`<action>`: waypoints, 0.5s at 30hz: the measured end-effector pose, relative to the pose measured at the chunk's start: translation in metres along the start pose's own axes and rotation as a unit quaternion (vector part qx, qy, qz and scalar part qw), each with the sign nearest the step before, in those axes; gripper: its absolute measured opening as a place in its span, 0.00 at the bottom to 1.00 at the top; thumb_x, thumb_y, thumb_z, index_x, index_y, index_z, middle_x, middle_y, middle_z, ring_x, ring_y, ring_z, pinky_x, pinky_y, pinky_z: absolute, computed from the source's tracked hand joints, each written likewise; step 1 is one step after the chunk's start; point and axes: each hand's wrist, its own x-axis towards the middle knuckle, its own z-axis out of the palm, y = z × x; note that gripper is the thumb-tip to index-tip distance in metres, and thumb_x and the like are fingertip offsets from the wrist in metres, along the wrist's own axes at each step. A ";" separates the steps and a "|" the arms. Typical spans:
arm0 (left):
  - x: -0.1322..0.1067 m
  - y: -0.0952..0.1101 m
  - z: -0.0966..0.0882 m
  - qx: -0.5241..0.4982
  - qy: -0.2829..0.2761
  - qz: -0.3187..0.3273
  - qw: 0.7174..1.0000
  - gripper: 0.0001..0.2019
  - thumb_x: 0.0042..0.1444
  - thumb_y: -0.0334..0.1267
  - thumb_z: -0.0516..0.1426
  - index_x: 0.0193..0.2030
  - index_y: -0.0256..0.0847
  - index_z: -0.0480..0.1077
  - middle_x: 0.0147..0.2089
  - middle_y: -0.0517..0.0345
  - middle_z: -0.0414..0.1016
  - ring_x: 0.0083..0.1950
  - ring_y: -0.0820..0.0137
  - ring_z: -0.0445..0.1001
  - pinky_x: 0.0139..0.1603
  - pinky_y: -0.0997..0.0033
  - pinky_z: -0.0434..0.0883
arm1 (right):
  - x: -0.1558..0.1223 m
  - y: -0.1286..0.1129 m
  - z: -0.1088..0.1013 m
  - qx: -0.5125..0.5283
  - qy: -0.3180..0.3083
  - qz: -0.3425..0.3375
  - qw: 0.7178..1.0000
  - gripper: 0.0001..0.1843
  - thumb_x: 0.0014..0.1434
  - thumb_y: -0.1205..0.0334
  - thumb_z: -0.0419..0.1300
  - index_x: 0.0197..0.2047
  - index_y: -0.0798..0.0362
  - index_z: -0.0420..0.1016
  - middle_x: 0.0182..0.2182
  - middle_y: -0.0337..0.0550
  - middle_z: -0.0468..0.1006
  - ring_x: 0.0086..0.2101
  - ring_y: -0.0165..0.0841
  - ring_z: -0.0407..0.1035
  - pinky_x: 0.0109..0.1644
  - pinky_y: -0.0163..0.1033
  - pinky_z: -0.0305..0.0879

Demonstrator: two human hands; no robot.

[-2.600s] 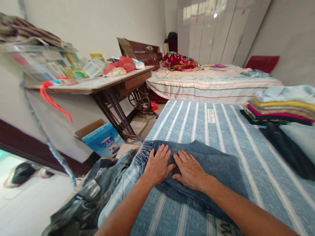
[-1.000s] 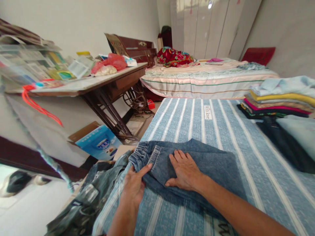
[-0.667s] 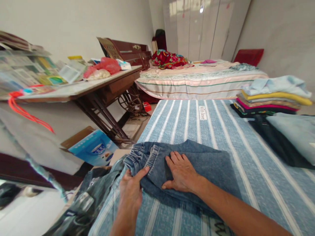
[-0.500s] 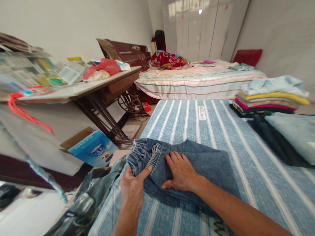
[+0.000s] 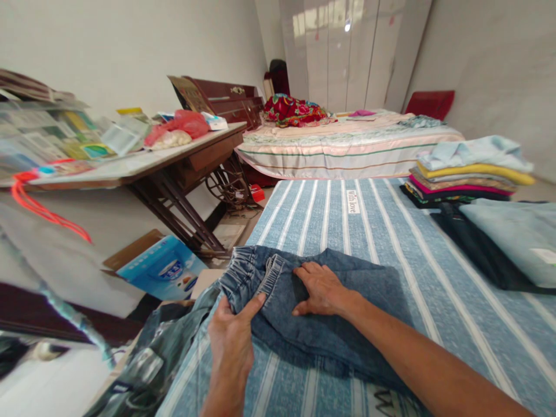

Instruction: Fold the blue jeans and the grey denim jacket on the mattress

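Observation:
A pair of blue jeans (image 5: 369, 289) with a gathered elastic waistband lies folded on the blue-and-white striped bed sheet (image 5: 304, 202). My left hand (image 5: 234, 324) grips the waistband end, thumb on top and the other fingers tucked beneath the denim. Farther along, my right hand (image 5: 319, 286) presses on the upper layer, its fingers bent slightly and the thumb apart. The left fingertips are hidden under the cloth.
To the right stand a stack of folded clothes (image 5: 469, 174) and grey and black garments (image 5: 512, 237). Dark clothing (image 5: 152, 353) hangs at the bed's left edge. Beyond are a cluttered sewing-machine table (image 5: 125, 171), a blue carton (image 5: 160, 266) and another bed (image 5: 347, 153).
The right hand's fingers have drawn in and bent a little on the denim. My left hand keeps its hold on the waistband. The view has shifted slightly.

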 end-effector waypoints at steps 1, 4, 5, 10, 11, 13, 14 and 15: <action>0.000 -0.001 -0.001 -0.011 0.001 -0.007 1.000 0.23 0.36 0.32 0.67 0.44 0.39 0.72 0.37 0.57 0.79 0.36 0.63 0.78 0.45 0.60 0.75 | 0.001 0.000 0.001 -0.003 0.001 0.005 1.000 0.47 0.42 0.40 0.65 0.60 0.53 0.60 0.57 0.54 0.63 0.56 0.47 0.56 0.57 0.52 0.52; 0.003 -0.003 -0.003 -0.044 0.012 -0.041 0.998 0.21 0.37 0.28 0.66 0.42 0.42 0.72 0.36 0.59 0.78 0.35 0.64 0.78 0.44 0.61 0.75 | 0.002 -0.001 0.004 -0.009 0.007 0.012 1.000 0.50 0.40 0.39 0.66 0.61 0.54 0.58 0.58 0.56 0.61 0.58 0.48 0.53 0.57 0.53 0.52; 0.004 -0.004 -0.004 -0.051 0.019 -0.061 0.997 0.20 0.38 0.27 0.65 0.41 0.42 0.72 0.35 0.59 0.78 0.35 0.64 0.78 0.43 0.61 0.76 | 0.003 -0.001 0.004 -0.011 0.007 0.012 1.000 0.51 0.39 0.38 0.66 0.61 0.54 0.58 0.58 0.56 0.60 0.58 0.49 0.52 0.57 0.53 0.51; 0.011 -0.011 -0.009 -0.094 0.051 -0.115 0.988 0.17 0.39 0.23 0.63 0.38 0.40 0.72 0.30 0.60 0.77 0.36 0.65 0.78 0.45 0.63 0.75 | 0.005 0.000 0.007 -0.022 0.011 0.009 1.000 0.52 0.37 0.37 0.67 0.61 0.54 0.59 0.57 0.56 0.61 0.57 0.49 0.53 0.56 0.53 0.52; 0.012 -0.011 -0.009 -0.100 0.053 -0.114 0.987 0.17 0.38 0.23 0.63 0.38 0.40 0.72 0.30 0.60 0.77 0.35 0.66 0.78 0.45 0.64 0.75 | 0.006 0.001 0.006 -0.025 0.013 0.007 1.000 0.52 0.36 0.36 0.67 0.60 0.54 0.59 0.56 0.56 0.61 0.56 0.49 0.54 0.56 0.53 0.53; 0.010 -0.010 -0.008 -0.097 0.055 -0.110 0.988 0.18 0.37 0.24 0.63 0.38 0.39 0.72 0.30 0.61 0.77 0.33 0.66 0.78 0.43 0.64 0.75 | 0.008 0.001 0.005 -0.029 0.014 0.007 0.999 0.53 0.34 0.36 0.68 0.60 0.54 0.60 0.54 0.55 0.63 0.54 0.49 0.56 0.55 0.52 0.55; 0.008 -0.008 -0.006 -0.090 0.054 -0.104 0.989 0.19 0.36 0.25 0.64 0.38 0.39 0.72 0.30 0.61 0.77 0.32 0.66 0.78 0.41 0.64 0.75 | 0.008 0.001 0.005 -0.031 0.014 0.008 0.999 0.54 0.33 0.36 0.68 0.59 0.54 0.60 0.54 0.55 0.63 0.54 0.49 0.57 0.54 0.52 0.56; 0.005 -0.007 -0.004 -0.081 0.050 -0.090 0.991 0.19 0.35 0.26 0.65 0.38 0.39 0.72 0.30 0.61 0.77 0.31 0.66 0.78 0.40 0.64 0.76 | 0.009 0.001 0.004 -0.030 0.015 0.008 0.999 0.54 0.32 0.36 0.68 0.59 0.54 0.60 0.53 0.55 0.64 0.53 0.49 0.57 0.54 0.52 0.56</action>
